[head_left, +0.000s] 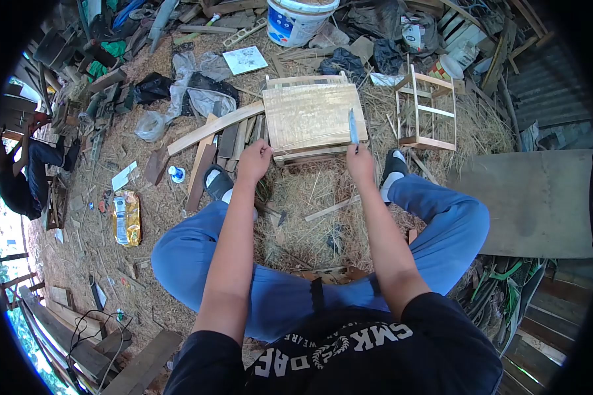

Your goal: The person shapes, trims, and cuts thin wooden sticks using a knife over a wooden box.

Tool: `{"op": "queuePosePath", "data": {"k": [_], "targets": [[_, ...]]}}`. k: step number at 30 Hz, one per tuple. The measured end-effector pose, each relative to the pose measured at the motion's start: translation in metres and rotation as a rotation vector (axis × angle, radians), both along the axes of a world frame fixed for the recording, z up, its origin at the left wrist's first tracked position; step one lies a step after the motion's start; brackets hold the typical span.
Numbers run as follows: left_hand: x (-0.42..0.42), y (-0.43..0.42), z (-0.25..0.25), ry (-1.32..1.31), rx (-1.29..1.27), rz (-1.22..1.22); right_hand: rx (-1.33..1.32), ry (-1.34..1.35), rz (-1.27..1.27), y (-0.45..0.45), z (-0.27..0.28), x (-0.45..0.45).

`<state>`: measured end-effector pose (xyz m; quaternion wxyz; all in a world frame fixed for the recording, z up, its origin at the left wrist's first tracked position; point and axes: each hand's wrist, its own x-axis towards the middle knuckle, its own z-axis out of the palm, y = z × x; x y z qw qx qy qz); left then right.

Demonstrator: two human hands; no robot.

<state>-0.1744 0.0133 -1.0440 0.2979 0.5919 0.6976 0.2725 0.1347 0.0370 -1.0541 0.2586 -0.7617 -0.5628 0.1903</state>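
In the head view, my right hand (360, 163) is wrapped round the handle of a knife (353, 126). Its blade points away from me over the right part of a pale wooden panel (310, 115), which looks like the top of a low stool or small table. My left hand (255, 161) is closed near the panel's front left corner. What its fingers hold, if anything, is too small to make out. A thin pale strip runs along the panel's front edge between my hands.
A small wooden frame with legs (427, 112) stands to the right. Planks (215, 128) lie on the left near a white-and-blue bottle (176, 174). A paint bucket (301, 23) is at the back. Another person (23, 168) sits far left. Shavings cover the ground.
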Motion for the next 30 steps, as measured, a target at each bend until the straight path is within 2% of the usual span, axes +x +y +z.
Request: {"op": "queuePosePath", "data": {"k": [1, 3, 5, 7, 11, 17, 20, 24, 30], "targets": [[0.000, 0.001, 0.001, 0.009, -0.003, 0.006, 0.003, -0.002, 0.000, -0.002, 0.008, -0.008], [0.000, 0.002, 0.001, 0.000, -0.008, 0.011, -0.151, 0.081, 0.016, -0.016, 0.015, -0.048], [-0.002, 0.001, 0.002, -0.018, -0.023, 0.014, -0.160, 0.208, 0.102, -0.034, 0.005, -0.092], [-0.002, 0.000, -0.003, -0.052, -0.017, 0.015, -0.220, 0.224, 0.191, -0.053, 0.015, -0.135], [-0.001, 0.001, 0.002, -0.041, -0.026, 0.024, -0.209, 0.247, 0.209, -0.052, 0.025, -0.125], [-0.001, 0.003, 0.002, -0.007, -0.049, 0.007, -0.093, 0.025, -0.003, -0.009, 0.009, -0.014], [-0.001, 0.004, -0.002, 0.030, -0.044, -0.005, -0.025, 0.012, -0.029, 0.000, 0.009, 0.004], [-0.001, 0.007, 0.001, -0.069, -0.025, 0.014, -0.051, 0.016, -0.018, -0.007, -0.008, -0.028], [-0.002, 0.006, -0.002, -0.043, -0.029, 0.007, -0.222, 0.159, 0.155, -0.045, 0.025, -0.114]]}}
